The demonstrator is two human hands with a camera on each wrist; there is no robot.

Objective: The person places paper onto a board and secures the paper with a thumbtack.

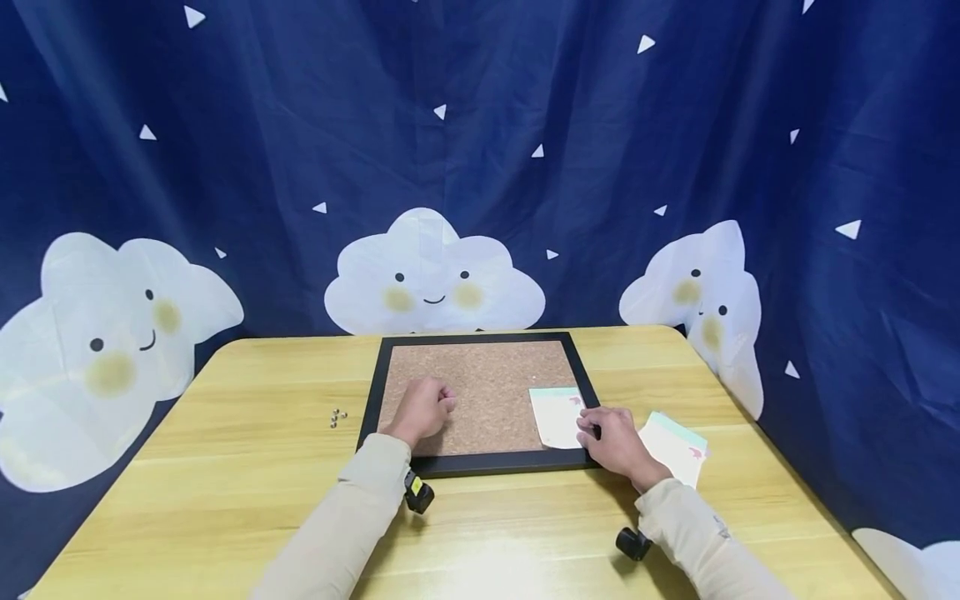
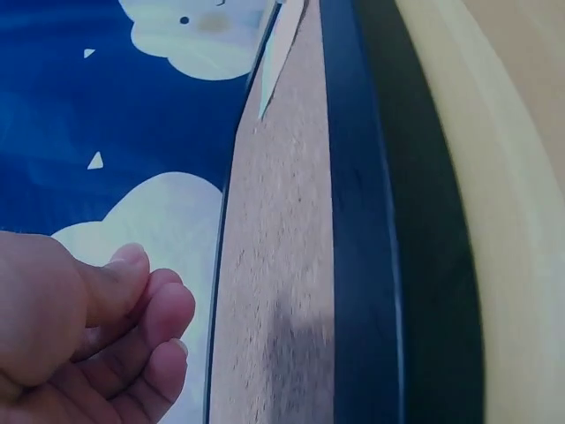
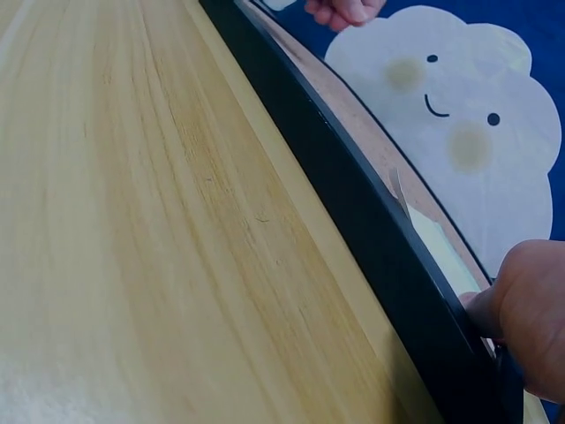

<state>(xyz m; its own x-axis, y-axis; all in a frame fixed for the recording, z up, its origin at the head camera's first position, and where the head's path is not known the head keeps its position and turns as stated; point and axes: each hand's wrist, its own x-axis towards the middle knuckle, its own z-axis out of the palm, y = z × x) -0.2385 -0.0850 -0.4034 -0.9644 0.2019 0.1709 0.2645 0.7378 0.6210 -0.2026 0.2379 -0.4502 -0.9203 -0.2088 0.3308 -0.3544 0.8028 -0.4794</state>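
Note:
A black-framed cork board [image 1: 480, 367] lies on the table. Over its left part hovers my left hand [image 1: 425, 408], fingers curled and thumb against the index finger; in the left wrist view nothing shows between the fingertips [image 2: 168, 314]. On the board's right side lies a white note sheet [image 1: 557, 417] with a mint top strip and a small pink print. My right hand [image 1: 615, 442] pinches this sheet at its right edge, beside the frame. In the right wrist view the sheet [image 3: 433, 238] has one corner curled up from the cork, and the right thumb [image 3: 481, 309] covers its near end.
Several small metal pieces [image 1: 336, 417] lie on the wooden table [image 1: 247, 450] left of the board. More note sheets [image 1: 675, 446] lie to the right, partly under the right forearm. A blue curtain [image 1: 480, 167] with clouds stands behind the table.

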